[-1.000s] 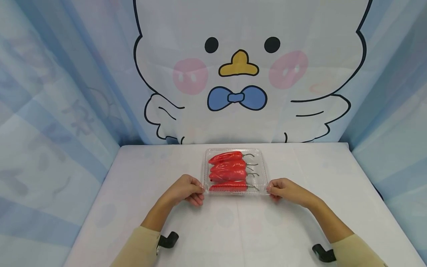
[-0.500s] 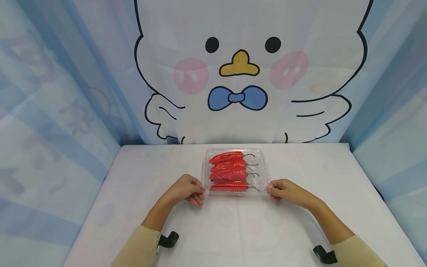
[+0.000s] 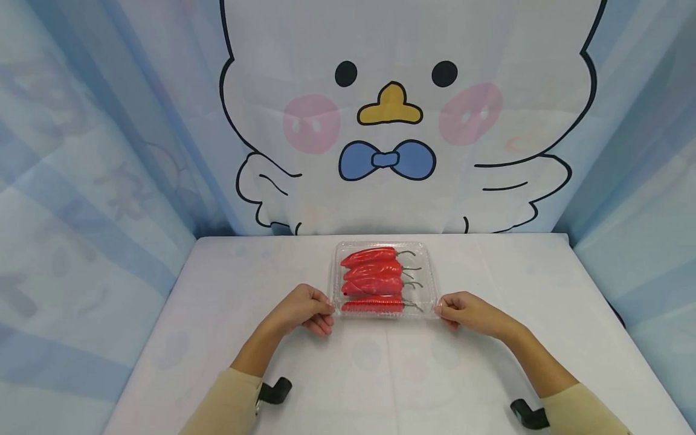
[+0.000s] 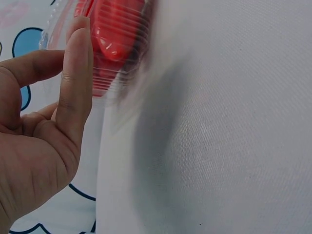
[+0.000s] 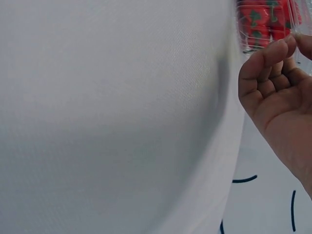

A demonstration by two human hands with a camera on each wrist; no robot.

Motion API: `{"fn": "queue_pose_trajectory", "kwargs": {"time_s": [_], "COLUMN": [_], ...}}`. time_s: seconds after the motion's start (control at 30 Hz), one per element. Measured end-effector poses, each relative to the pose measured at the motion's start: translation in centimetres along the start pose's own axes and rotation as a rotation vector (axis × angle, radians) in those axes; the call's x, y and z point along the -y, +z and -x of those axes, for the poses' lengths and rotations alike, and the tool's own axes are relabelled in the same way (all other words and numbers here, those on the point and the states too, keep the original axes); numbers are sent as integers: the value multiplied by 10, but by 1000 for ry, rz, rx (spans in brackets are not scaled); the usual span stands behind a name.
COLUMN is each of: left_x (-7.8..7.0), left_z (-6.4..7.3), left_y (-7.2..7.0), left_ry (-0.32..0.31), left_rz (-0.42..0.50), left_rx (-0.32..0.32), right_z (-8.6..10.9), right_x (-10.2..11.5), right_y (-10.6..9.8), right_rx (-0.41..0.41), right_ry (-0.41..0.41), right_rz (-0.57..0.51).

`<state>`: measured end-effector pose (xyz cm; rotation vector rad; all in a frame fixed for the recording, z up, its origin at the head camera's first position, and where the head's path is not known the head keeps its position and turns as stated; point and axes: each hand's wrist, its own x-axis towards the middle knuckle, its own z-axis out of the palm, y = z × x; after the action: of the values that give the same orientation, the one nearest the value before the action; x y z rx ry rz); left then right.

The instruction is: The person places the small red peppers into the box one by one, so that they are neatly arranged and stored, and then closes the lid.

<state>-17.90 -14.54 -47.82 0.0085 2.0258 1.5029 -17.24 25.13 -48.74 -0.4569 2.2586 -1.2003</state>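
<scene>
A clear plastic box (image 3: 428, 266) sits toward the back middle of the table. Several long red peppers (image 3: 372, 269) lie in it side by side, their thin green stems to the right. At the near left corner, my left hand (image 3: 304, 309) pinches the box's edge between thumb and forefinger. My right hand (image 3: 472, 312) pinches the opposite near corner, its other fingers curled under. The left wrist view shows the box's ribbed side wall (image 4: 127, 63) just beyond the fingers. Whether the box has a separate lid, I cannot tell.
A white cloth covers the table (image 3: 391, 374), whose back edge runs just behind the box. Behind it hangs a curtain (image 3: 386, 205) with a cartoon bird. Pale blue curtains (image 3: 81, 241) flank both sides. Black camera mounts (image 3: 275, 391) stick out at both wrists.
</scene>
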Motion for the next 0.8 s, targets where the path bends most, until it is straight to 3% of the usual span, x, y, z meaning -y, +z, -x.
{"fn": "queue_pose_trajectory", "kwargs": {"time_s": [0.8], "left_x": [1], "left_z": [1], "left_y": [0], "left_ry": [7], "left_rz": [-8], "left_rx": [16], "right_z": [2], "right_x": [-1], "right_y": [2], "right_rx": [-7], "right_ry": [-1], "right_rz": [-50]}}
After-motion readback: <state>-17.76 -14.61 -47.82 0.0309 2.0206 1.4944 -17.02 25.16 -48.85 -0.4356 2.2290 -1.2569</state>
